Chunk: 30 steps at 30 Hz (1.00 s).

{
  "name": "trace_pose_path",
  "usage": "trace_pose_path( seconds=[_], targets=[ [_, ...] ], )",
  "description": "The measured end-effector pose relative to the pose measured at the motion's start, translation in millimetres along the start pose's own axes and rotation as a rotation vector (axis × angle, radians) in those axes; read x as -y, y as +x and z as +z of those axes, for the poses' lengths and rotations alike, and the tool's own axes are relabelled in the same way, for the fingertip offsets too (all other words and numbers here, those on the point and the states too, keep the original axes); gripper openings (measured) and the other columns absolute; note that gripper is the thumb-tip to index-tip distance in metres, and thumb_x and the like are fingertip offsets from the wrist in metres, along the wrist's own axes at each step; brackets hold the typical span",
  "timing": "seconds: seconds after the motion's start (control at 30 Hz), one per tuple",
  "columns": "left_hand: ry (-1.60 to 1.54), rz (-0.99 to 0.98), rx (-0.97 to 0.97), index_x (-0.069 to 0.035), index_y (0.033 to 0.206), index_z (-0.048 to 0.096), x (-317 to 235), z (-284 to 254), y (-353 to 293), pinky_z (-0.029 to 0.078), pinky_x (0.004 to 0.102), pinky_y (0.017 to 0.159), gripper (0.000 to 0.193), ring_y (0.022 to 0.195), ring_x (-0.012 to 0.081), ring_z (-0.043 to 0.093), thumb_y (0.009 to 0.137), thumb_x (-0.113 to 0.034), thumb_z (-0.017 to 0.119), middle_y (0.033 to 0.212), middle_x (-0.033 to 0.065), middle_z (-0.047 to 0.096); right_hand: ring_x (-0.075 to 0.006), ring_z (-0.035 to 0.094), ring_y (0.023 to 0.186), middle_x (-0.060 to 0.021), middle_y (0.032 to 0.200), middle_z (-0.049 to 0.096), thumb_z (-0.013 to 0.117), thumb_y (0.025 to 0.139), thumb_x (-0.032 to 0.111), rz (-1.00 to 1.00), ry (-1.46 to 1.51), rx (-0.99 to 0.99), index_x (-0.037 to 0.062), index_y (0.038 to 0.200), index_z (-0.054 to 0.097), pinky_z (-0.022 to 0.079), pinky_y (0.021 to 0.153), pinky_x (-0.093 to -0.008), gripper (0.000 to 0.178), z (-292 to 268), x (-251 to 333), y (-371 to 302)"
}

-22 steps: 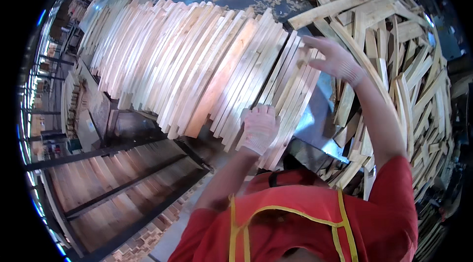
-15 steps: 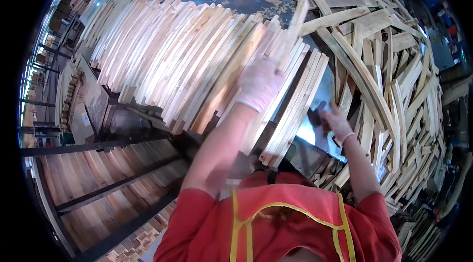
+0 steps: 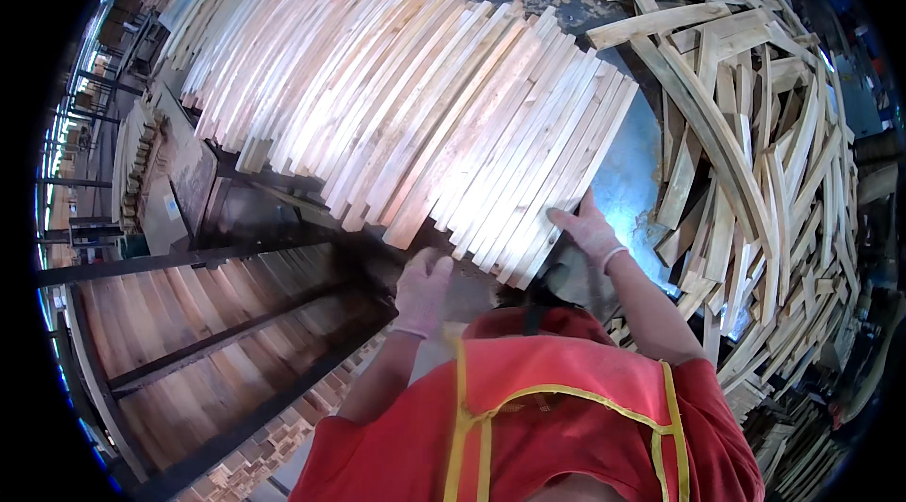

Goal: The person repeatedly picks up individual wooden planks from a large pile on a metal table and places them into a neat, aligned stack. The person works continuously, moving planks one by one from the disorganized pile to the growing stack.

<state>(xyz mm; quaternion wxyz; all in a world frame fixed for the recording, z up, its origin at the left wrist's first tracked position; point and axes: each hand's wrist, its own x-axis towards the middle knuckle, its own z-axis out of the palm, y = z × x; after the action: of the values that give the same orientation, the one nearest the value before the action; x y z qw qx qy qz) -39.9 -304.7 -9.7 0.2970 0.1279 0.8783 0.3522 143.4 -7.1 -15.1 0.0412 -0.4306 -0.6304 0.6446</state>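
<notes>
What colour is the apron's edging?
Yellow, on a red apron; best in the head view.

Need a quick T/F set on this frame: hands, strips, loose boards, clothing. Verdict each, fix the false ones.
1. The right hand is at the near right corner of the row of strips. True.
2. The left hand grips a strip midway along its length. False: it is down by the strips' near ends, away from their middles.
3. Both hands wear light-coloured gloves. True.
4. The jumbled pile of boards lies left of the row. False: it lies to the right of it.
5. The red apron has yellow trim. True.
6. The strips in the row lie crisscrossed. False: they lie side by side.
</notes>
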Motion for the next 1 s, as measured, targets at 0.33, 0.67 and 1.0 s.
trace_pose_path(
  seconds=[0.33,0.67,1.0],
  targets=[
    [-0.699,-0.455,0.567,-0.003,0.132,0.067,-38.5,64.7,-21.1,0.059,0.0360,0.086,0.047,0.096,0.0194,0.070,0.105,-0.042,0.069,0.118,0.0075,0.074,-0.0384,0.063,0.134,-0.0291,0.145,0.064,0.077,0.091,0.056,0.112,-0.240,-0.006,-0.0075,0.164,0.023,0.046,0.116,-0.0391,0.110,-73.6,-17.7,-14.2],
    [-0.652,0.061,0.484,-0.004,0.171,0.024,-68.4,133.5,44.9,0.048,0.0351,0.112,0.092,0.135,0.0226,0.059,0.097,-0.018,0.078,0.152,0.0113,0.060,-0.0312,0.072,0.115,-0.0256,0.123,0.074,0.080,0.089,0.055,0.346,-0.357,0.141,-0.0098,0.154,0.042,0.057,0.100,-0.0391,0.099,-131.1,0.7,14.4],
    [-0.016,0.155,0.471,-0.001,0.172,0.015,-214.7,27.8,2.7,0.044,0.0369,0.117,0.111,0.140,0.0280,0.059,0.091,-0.035,0.082,0.153,0.0223,0.059,-0.0215,0.065,0.119,-0.0101,0.135,0.069,0.083,0.090,0.015,0.142,0.498,0.280,-0.0031,0.151,0.049,0.051,0.107,-0.0360,0.073,-126.4,29.6,-2.8]
  ],
)
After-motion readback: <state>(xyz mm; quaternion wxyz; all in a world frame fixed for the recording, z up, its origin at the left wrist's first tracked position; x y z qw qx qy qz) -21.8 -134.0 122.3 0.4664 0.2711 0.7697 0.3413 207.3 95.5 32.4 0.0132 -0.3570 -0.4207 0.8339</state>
